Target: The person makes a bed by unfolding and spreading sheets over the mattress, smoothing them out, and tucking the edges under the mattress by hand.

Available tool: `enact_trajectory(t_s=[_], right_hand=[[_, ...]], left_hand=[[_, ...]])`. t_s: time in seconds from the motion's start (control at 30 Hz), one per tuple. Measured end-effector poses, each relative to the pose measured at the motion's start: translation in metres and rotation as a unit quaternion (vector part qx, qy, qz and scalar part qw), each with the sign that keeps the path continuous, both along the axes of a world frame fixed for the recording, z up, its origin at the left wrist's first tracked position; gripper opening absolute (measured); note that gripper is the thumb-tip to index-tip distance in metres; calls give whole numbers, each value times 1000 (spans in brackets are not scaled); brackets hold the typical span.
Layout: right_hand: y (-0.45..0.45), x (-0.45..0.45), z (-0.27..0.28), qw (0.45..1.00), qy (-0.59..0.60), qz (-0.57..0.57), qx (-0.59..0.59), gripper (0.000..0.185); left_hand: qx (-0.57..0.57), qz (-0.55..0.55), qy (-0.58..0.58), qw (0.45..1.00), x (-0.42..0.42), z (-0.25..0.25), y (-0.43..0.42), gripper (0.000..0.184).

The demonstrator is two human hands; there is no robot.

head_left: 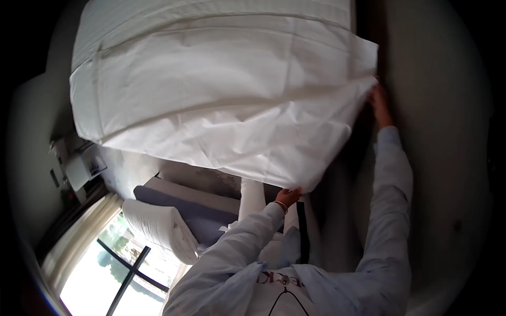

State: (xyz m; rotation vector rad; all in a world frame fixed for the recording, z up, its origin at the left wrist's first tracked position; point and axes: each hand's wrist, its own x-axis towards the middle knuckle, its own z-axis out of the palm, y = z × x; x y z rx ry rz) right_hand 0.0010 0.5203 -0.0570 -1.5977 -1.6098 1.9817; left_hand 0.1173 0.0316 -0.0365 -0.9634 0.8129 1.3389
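Note:
A white sheet [211,89] is spread across the bed [211,8], smooth at the far part and wrinkled near me. My left hand [288,197] pinches the sheet's near edge, its fingers closed at the hem. Farther out on the right, my right hand [377,100] grips the sheet's side corner, with its fingertips partly hidden by the fabric. Between the two hands the cloth is lifted and pulled into creases.
A thick folded white quilt [155,224] lies beside a purple-grey cushioned piece [203,216] at lower left. Beyond it is a bright window [126,274] with a dark frame. A plain wall [443,158] stands close on the right.

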Motion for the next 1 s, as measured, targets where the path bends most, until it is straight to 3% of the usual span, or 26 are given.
enact_trajectory(t_s=[0.07, 0.1, 0.2, 0.27, 0.3, 0.37, 0.4, 0.5, 0.57, 0.6, 0.67, 0.7, 0.73, 0.77, 0.8, 0.87, 0.93, 1.0], right_hand=[[-49, -3, 55, 995, -7, 78, -66, 62], [-62, 6, 48, 989, -27, 79, -120, 69], [-110, 55, 28, 984, -34, 122, -127, 61], [-141, 95, -18, 975, 93, 84, -183, 52], [-148, 98, -11, 976, 90, 80, -183, 52], [-160, 91, 11, 999, -42, -23, 25, 47], [-160, 90, 25, 984, -50, -58, 162, 46], [-150, 91, 36, 983, 2, -103, 149, 42], [-146, 84, 35, 970, -108, -8, 216, 36], [-143, 81, 29, 970, -105, -10, 217, 36], [-142, 75, 17, 978, 49, -30, 202, 37], [-131, 74, -10, 904, 27, -4, 427, 48], [-131, 64, 6, 905, 30, -6, 424, 48], [-130, 46, 44, 972, -28, -44, 228, 52], [-129, 34, 71, 993, -86, -77, 22, 56], [-131, 27, 67, 990, -104, -74, -58, 57], [-134, 16, 55, 979, -126, 6, -161, 53], [-144, 8, 48, 988, -57, 7, -144, 44]], left_hand=[[-53, -87, 37, 994, -15, 38, 27, 35], [-60, -102, 27, 993, -18, 42, 32, 35], [-45, -155, 36, 986, -9, 34, 39, 35], [-38, -151, 30, 987, -6, 36, 42, 38], [-29, -146, 23, 989, -11, 42, 47, 41], [-21, -142, 13, 989, -12, 44, 50, 46], [-23, -145, 11, 989, -9, 40, 49, 46], [-47, -250, 82, 964, -13, 26, 52, 48], [-52, -252, 39, 966, -16, 33, 59, 48], [-59, -250, 0, 967, -19, 32, 60, 49], [-58, -252, -23, 966, -7, 30, 40, 45], [-65, -144, -41, 987, -4, 30, 28, 43], [-75, -34, -59, 995, -5, 27, 14, 41], [-66, 39, -35, 996, -9, 15, -2, 40], [-57, 112, -10, 992, -15, 7, -20, 39], [-151, 264, 119, 945, -61, 27, -37, 48], [-254, 327, 139, 900, -109, 35, -53, 55], [-257, 363, 148, 883, -149, 36, -67, 58]])
